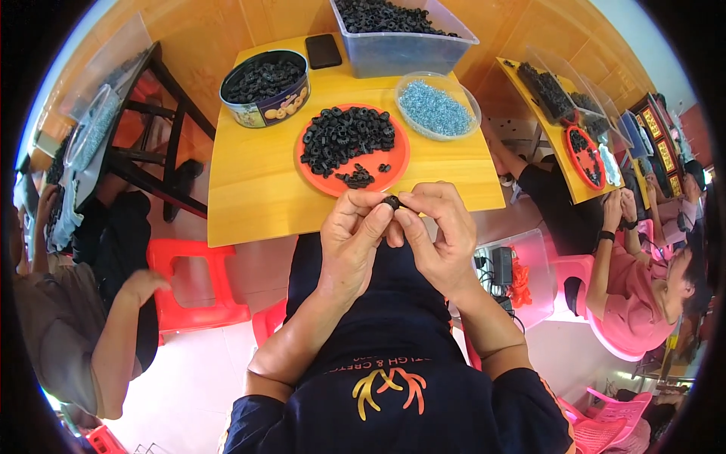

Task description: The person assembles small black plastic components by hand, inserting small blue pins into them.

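Between my two hands, just past the table's near edge, is a small round black part. My left hand pinches it from the left with thumb and forefinger. From the other side, the fingertips of my right hand close on it too. Beyond them an orange-red plate bears a heap of small black ring-like parts, with a few loose ones near its front. Right of the plate stands a clear round tub of small pale-blue pieces.
On the yellow table are a round tin of black parts, a dark phone and a large clear bin of black parts. A red stool stands left. People sit at tables on both sides. A box with cables lies lower right.
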Demonstrator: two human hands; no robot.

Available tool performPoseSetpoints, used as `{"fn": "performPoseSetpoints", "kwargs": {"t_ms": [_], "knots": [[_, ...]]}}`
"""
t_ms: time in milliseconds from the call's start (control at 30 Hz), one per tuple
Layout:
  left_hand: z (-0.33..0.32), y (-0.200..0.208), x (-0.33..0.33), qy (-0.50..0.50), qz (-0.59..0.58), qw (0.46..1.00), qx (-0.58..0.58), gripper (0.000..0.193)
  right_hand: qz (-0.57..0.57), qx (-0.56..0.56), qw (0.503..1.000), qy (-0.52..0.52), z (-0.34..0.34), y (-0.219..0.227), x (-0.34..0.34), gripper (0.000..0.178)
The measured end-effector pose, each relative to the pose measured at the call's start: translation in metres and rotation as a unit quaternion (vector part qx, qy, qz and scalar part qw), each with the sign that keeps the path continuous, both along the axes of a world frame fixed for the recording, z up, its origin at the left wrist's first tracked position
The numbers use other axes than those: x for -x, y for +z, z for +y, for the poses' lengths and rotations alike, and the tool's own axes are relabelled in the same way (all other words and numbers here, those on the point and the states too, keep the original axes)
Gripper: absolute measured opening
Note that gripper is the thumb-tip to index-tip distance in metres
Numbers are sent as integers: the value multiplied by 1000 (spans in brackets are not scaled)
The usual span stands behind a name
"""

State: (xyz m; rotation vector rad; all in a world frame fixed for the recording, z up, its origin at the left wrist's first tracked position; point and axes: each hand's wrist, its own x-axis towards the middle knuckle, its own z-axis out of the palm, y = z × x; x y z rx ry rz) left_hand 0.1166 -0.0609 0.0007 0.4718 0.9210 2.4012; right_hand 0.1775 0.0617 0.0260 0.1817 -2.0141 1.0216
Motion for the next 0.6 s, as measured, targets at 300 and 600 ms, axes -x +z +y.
{"fn": "performPoseSetpoints", "kwargs": {"t_ms": [300,600], "knots": [[-5,-5,-5,-5,54,997,62,11,-29,-14,999,41,13,-4,-6,19],[-11,-15,-15,3,176,975,132,11,-192,12,975,108,26,11,-28,13]]}}
